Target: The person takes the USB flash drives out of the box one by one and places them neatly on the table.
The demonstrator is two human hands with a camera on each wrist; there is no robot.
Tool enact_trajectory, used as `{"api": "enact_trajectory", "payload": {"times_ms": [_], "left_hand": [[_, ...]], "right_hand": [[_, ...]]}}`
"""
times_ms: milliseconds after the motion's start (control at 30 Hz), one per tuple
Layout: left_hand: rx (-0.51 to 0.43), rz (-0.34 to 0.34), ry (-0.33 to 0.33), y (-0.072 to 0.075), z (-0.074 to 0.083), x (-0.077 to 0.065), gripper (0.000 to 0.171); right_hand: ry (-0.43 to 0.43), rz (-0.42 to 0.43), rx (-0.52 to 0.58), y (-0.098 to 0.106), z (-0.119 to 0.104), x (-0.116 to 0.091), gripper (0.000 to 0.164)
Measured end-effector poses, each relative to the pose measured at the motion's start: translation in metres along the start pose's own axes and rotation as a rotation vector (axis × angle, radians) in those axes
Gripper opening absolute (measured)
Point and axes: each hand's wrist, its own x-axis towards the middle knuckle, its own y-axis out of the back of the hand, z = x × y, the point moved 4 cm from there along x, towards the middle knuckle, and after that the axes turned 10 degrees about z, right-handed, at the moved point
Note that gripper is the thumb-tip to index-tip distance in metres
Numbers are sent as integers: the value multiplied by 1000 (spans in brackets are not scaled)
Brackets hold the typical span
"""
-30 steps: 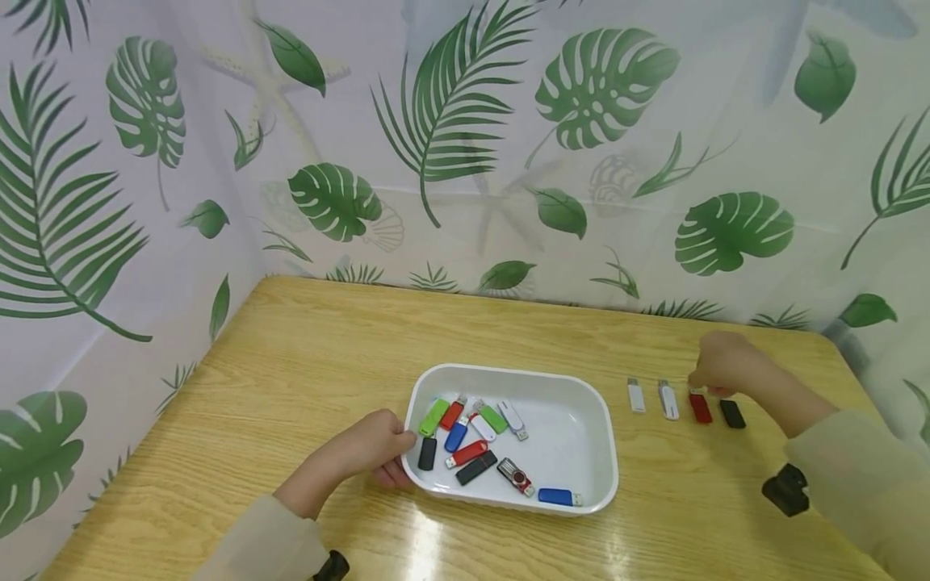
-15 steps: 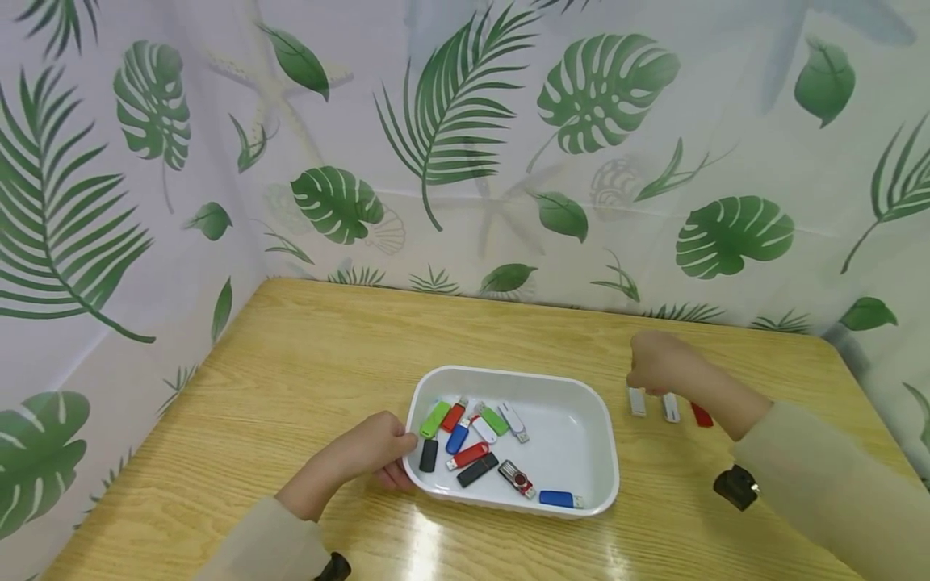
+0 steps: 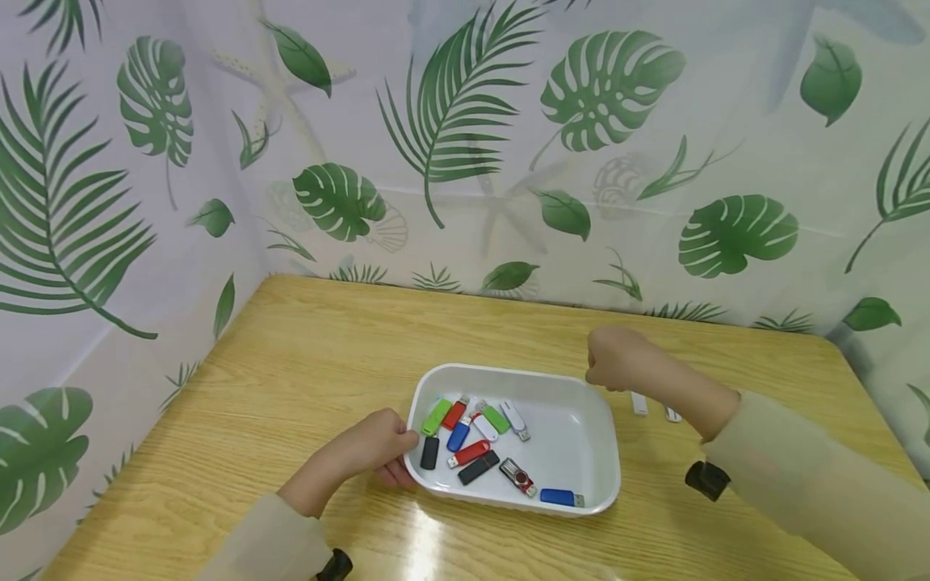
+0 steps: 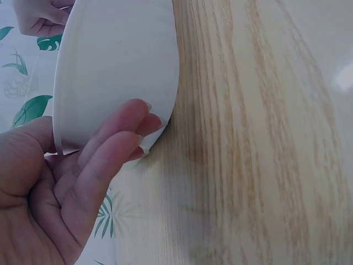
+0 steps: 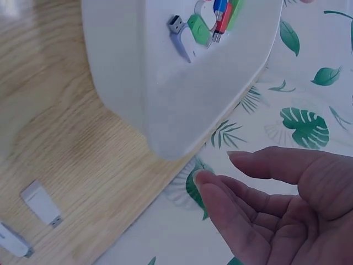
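A white plastic tray (image 3: 577, 436) holds several USB sticks, among them a blue one (image 3: 558, 497) at the near right. My left hand (image 3: 379, 448) grips its left side, thumb at the rim and fingers against the outer wall in the left wrist view. By the tray's far right corner hovers my right hand (image 3: 616, 359). Thumb and forefinger (image 5: 218, 199) are apart with nothing between them, the other fingers loosely curled. Right of the tray, two white USB sticks lie on the table: one (image 5: 41, 203) nearer the tray, another (image 5: 14, 240) beyond it.
The wooden table (image 3: 320, 355) backs onto a leaf-patterned cloth (image 3: 465, 186), which also covers the left side. My right sleeve (image 3: 806, 476) and forearm cross the table's right part, hiding the spot where red and black sticks lay in earlier frames.
My right hand has moved left, from above the red and black USB sticks, past the white ones, to the tray's far right corner. The left hand and tray stay put.
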Motion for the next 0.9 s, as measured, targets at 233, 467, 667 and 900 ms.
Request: {"api": "enact_trajectory", "payload": {"times_ms": [233,467,667,900], "left_hand": [[9,8,22,-1,-2,0,27],[22,19,31,-1,1,0,26],[30,5,39,-3,4,3,26],[10,13,25,-2,1,-1,26]], "right_hand": [[35,-57,-55,-6,-28,6,39],[136,-52,-170,-20,-60,12,34],[118,-82,-197,-32,-76,17,10],[185,-140,-294,-55,-93,28,13]]}}
